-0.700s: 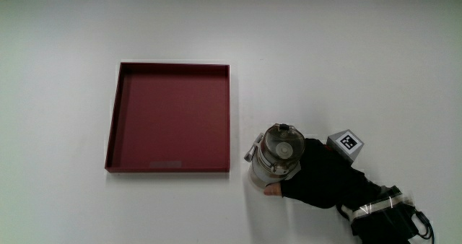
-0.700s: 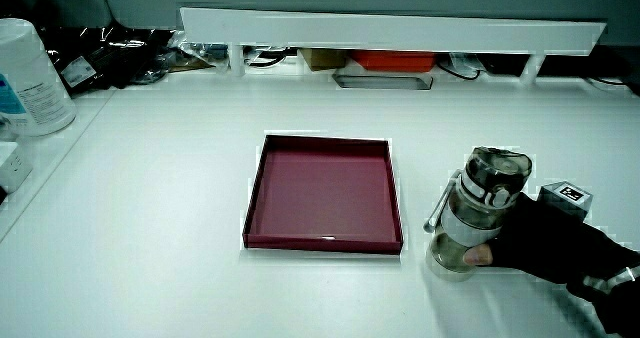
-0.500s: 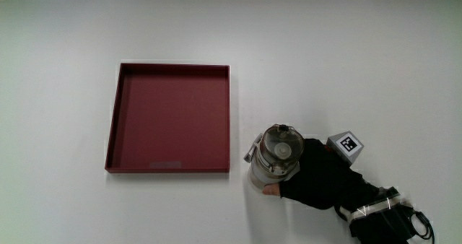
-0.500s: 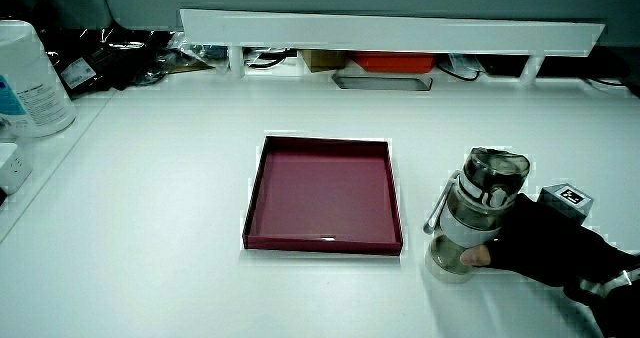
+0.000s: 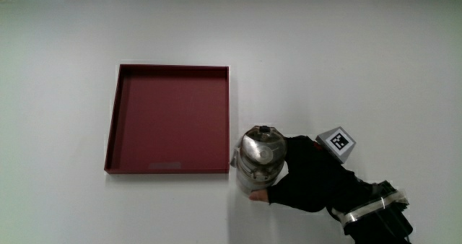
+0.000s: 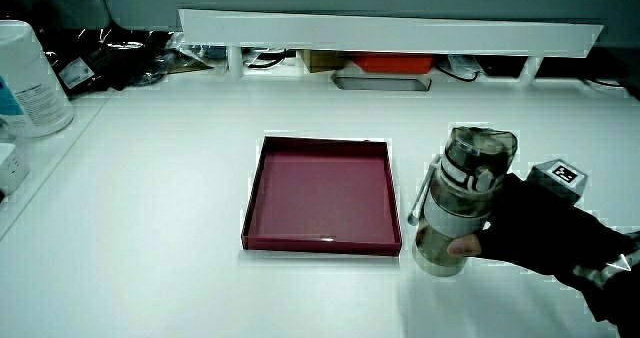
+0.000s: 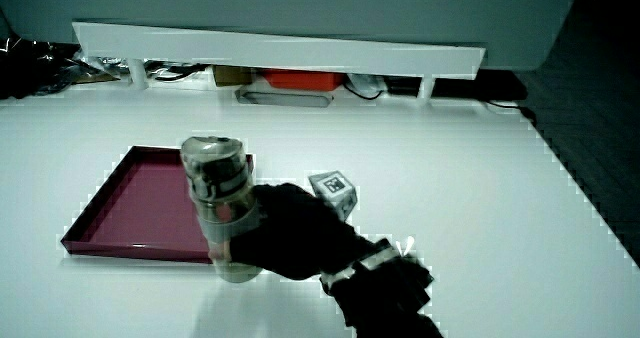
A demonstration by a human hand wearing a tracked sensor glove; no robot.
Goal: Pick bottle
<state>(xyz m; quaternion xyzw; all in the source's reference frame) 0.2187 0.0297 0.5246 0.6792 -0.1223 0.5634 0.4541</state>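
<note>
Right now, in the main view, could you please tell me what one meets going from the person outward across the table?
Forearm → hand gripping the bottle → red tray, which reaches farthest from the person.

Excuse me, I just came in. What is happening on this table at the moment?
A gloved hand is gripping a clear bottle with a grey lid, its fingers wrapped around the bottle's body. The bottle is upright beside the corner of a dark red tray that holds nothing. Whether it is lifted off the white table I cannot tell for certain; in a side view its base looks at or just above the surface. A small patterned cube sits on the back of the hand.
</note>
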